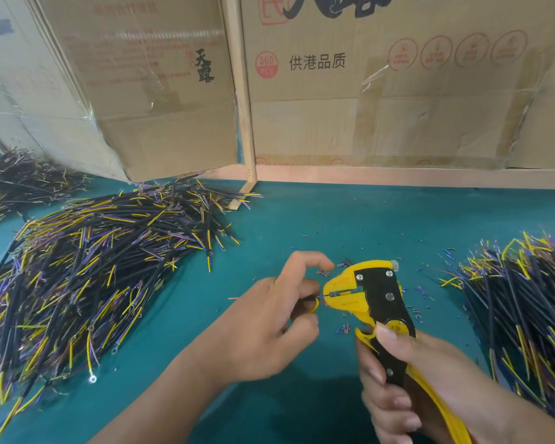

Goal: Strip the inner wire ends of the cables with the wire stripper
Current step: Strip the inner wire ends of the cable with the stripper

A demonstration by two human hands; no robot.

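1. Stripper (370,296) handles are gripped in the right hand (407,386) above the desk (302,225).
2. Left hand (269,322) pinches a cable (313,305) at the stripper's mouth.
3. Cable piles (87,277) lie on both sides.

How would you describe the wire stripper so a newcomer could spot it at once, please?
On the green table, between the big cable pile on the left and the smaller cable pile on the right, find the right hand. It holds the wire stripper, the only yellow-and-black tool there.
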